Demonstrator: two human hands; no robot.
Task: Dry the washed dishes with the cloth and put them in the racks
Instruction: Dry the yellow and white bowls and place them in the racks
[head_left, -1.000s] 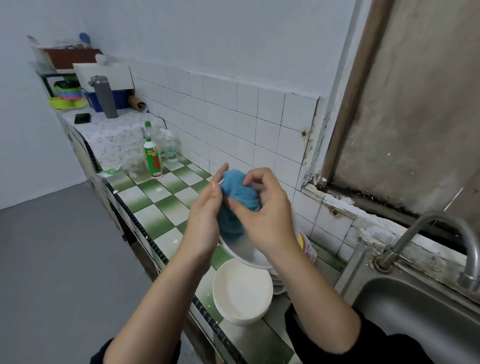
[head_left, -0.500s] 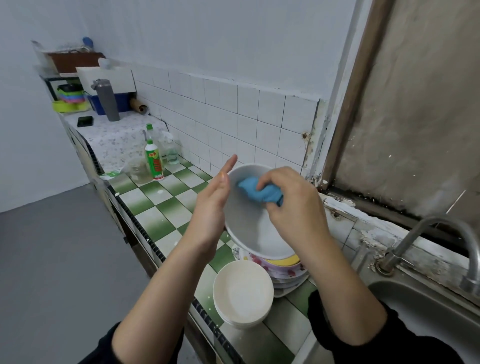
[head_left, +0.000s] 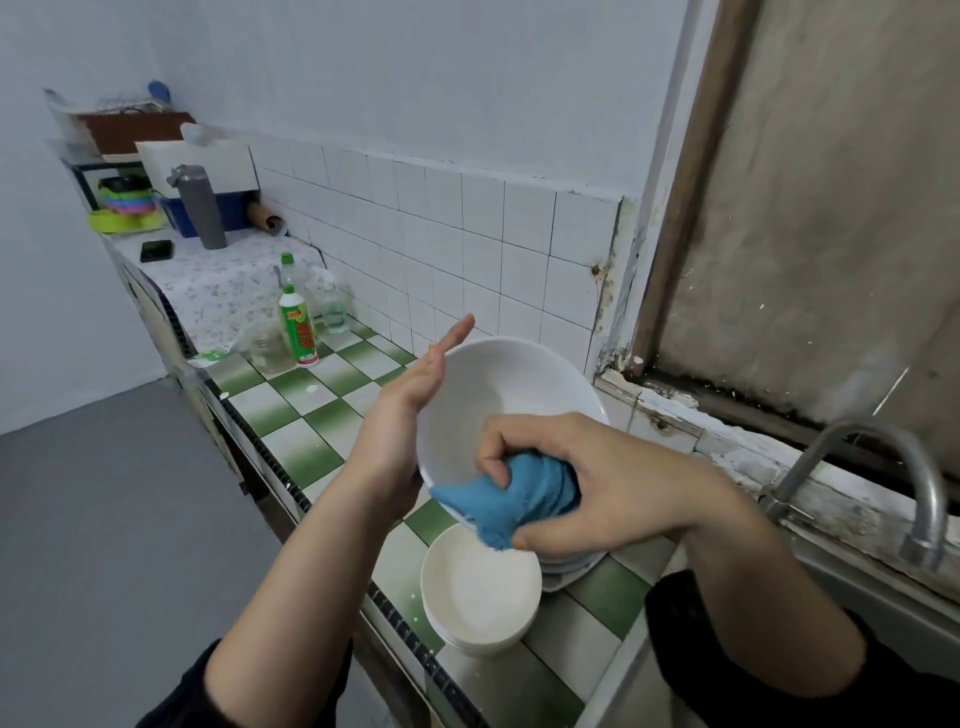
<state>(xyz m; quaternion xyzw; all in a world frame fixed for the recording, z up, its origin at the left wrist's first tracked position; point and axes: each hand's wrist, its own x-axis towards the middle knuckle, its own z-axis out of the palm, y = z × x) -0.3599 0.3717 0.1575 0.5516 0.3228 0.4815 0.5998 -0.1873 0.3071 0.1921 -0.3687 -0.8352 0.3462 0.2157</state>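
While the left hand (head_left: 410, 410) props the white bowl (head_left: 511, 384) from its left side, palm flat against the outer wall and fingers straight, the right hand (head_left: 613, 483) has its fingers curled tight round a bunched blue cloth (head_left: 519, 501) and presses it onto the bowl's near rim, with a corner of the cloth hanging over the edge. Both hands carry the bowl in the air, tilted so that its inside faces the camera, above the green-and-white checked surface (head_left: 311, 410). Below the hands a stack of white bowls (head_left: 480, 592) sits near the surface's front edge. Just beside it on the right, a pile of plates (head_left: 571, 564) shows partly from under the right wrist. Further left along the surface stand a bottle with a green label (head_left: 298, 327) and a glass jar (head_left: 267, 348) beside it, and well beyond them a grey flask (head_left: 200, 208). A metal tap (head_left: 927, 499) curves at the right edge.
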